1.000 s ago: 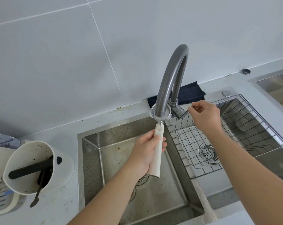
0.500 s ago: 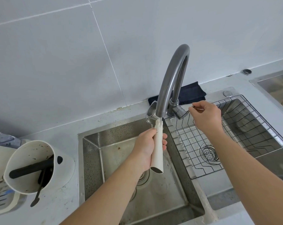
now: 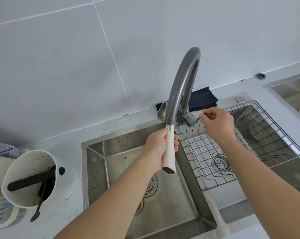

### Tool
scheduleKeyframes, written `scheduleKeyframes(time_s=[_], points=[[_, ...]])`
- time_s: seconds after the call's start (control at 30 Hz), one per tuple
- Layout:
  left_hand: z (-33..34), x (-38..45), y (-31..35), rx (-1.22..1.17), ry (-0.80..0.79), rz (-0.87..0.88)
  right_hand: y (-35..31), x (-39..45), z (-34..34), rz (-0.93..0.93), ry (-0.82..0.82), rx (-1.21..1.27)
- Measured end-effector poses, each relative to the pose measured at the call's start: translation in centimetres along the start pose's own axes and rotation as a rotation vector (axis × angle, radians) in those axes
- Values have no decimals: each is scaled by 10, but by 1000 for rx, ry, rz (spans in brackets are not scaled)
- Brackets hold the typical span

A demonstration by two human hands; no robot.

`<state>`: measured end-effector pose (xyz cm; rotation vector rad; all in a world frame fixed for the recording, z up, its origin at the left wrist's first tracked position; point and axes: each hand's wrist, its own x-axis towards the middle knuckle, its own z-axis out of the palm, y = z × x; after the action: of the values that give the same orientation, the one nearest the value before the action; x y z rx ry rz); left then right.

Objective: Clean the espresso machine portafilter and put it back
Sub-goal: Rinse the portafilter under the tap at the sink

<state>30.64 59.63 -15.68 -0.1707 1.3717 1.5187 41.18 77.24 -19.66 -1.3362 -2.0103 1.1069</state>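
My left hand (image 3: 155, 149) grips the white handle of the portafilter (image 3: 170, 152) over the left sink basin (image 3: 109, 163). The handle points down toward me. Its round metal head (image 3: 162, 110) is tipped up on edge behind the spout of the grey faucet (image 3: 182, 80), partly hidden by it. My right hand (image 3: 218, 122) is beside the faucet base, fingertips pinched on the thin faucet lever (image 3: 201, 115). I see no water stream.
A wire rack (image 3: 249, 163) sits in the right basin over a drain strainer. A dark cloth (image 3: 201, 99) lies behind the faucet. At left stands a white knock box (image 3: 64, 183) with a black bar and coffee stains, a small dark tool (image 3: 37, 211) leaning out.
The portafilter head has swung from level under the spout to tilted up and back behind it, left of the spout. My right hand has stayed at the faucet lever.
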Motion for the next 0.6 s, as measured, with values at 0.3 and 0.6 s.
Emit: scheduleKeyframes(time_s=[0.3, 0.6], points=[[-15, -9, -16, 304, -25, 149, 0, 1, 0, -1, 1, -10], [-42, -31, -23, 624, -88, 224, 1, 2, 0, -7, 7, -4]])
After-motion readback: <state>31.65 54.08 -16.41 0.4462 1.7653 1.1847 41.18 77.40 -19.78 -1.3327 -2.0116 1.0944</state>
